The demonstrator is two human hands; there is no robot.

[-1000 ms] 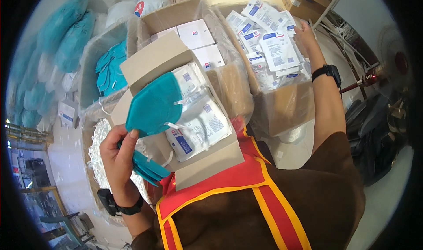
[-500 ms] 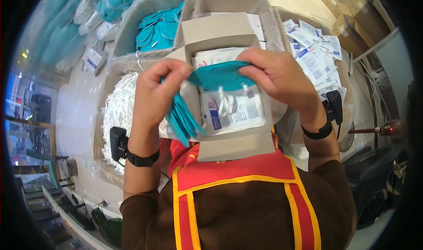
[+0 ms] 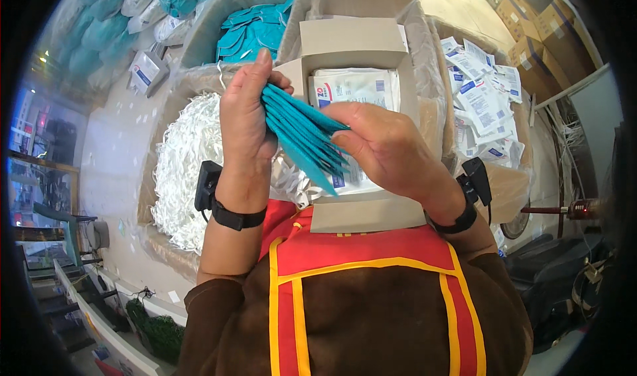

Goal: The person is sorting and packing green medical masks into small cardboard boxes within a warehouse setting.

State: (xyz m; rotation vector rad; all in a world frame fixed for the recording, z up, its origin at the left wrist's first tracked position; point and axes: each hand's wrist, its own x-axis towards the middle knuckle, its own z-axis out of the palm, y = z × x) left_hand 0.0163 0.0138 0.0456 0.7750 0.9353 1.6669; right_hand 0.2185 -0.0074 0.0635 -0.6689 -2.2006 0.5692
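Both hands hold a fanned stack of flat teal face masks (image 3: pixel 302 137) above an open cardboard box (image 3: pixel 352 44). My left hand (image 3: pixel 247 121) grips the stack's left end, fingers upright. At the right end, my right hand (image 3: pixel 385 144) pinches the masks between thumb and fingers. White sealed packets (image 3: pixel 355 87) lie inside the box under the masks. Each wrist carries a black band.
A bin of white shredded paper (image 3: pixel 186 157) sits on the left. More teal masks (image 3: pixel 249 34) fill a bin behind it. Loose white packets (image 3: pixel 484 97) lie in a bin at right. Bagged teal goods (image 3: pixel 113 24) are at far left, brown cartons (image 3: pixel 537 31) at top right.
My right hand came back from the packet bin at the right and joined the left on the masks. The single spread mask is now part of a fanned stack held edge-on.
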